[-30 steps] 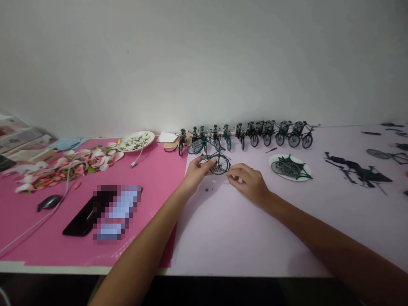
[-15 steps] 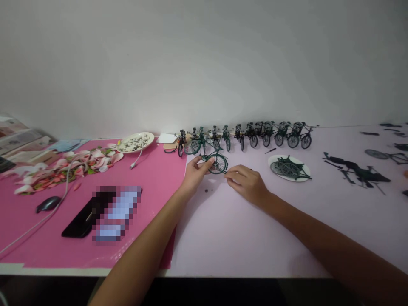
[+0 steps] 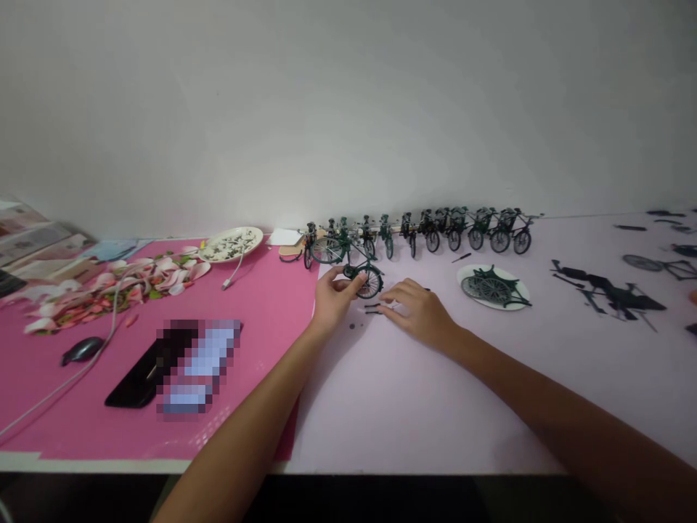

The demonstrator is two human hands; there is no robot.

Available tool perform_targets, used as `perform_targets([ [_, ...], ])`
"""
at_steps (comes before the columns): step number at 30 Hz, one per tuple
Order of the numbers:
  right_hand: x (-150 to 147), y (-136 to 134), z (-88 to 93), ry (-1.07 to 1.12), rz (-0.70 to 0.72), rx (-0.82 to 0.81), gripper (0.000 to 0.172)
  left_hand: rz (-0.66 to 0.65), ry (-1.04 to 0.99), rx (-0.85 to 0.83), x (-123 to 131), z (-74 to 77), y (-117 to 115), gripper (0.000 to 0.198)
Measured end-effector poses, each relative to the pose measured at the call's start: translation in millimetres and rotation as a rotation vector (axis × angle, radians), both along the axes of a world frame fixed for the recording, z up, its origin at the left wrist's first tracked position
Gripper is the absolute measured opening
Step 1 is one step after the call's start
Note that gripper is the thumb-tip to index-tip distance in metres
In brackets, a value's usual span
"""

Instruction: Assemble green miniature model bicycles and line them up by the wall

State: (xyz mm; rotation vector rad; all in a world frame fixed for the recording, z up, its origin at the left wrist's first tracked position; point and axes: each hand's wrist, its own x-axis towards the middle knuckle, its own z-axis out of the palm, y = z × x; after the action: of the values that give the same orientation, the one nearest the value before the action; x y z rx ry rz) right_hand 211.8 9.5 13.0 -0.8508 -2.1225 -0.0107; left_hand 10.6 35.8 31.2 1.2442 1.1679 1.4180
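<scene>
My left hand [image 3: 333, 301] is closed around a dark green miniature bicycle [image 3: 356, 263], with the thumb over the spokes of the near wheel. The bicycle is tilted, its other wheel pointing up and to the left. Just right of it, my right hand [image 3: 417, 309] pinches a small dark two-pronged part [image 3: 373, 309] between thumb and fingers, low over the table and apart from the wheel. A small dark round piece [image 3: 352, 326] lies on the table below the bicycle.
Several assembled miniature bicycles [image 3: 476, 231] stand along the wall. A white plate [image 3: 467, 298] holds frames and wheels, with a screwdriver [image 3: 462, 258] behind it. Loose dark parts [image 3: 615, 290] lie at right. Phones [image 3: 147, 370], a mouse [image 3: 83, 350], petals and another plate [image 3: 247, 250] occupy the pink side.
The bicycle has shifted slightly left and down in my left hand. My right fingertips have drawn down from the wheel, and the two-pronged part now shows clearly.
</scene>
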Motion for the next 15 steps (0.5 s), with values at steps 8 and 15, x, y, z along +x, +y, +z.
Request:
perform_targets([
  [8,-4,-4,3.4,0.142,-0.107,0.040,0.008,-0.094,0.102,0.007,13,-2.2,-16,0.053],
  [15,-4,-2,3.0,0.049,-0.111,0.109,0.012,-0.089,0.175,-0.002,14,3.3,-21,0.048],
])
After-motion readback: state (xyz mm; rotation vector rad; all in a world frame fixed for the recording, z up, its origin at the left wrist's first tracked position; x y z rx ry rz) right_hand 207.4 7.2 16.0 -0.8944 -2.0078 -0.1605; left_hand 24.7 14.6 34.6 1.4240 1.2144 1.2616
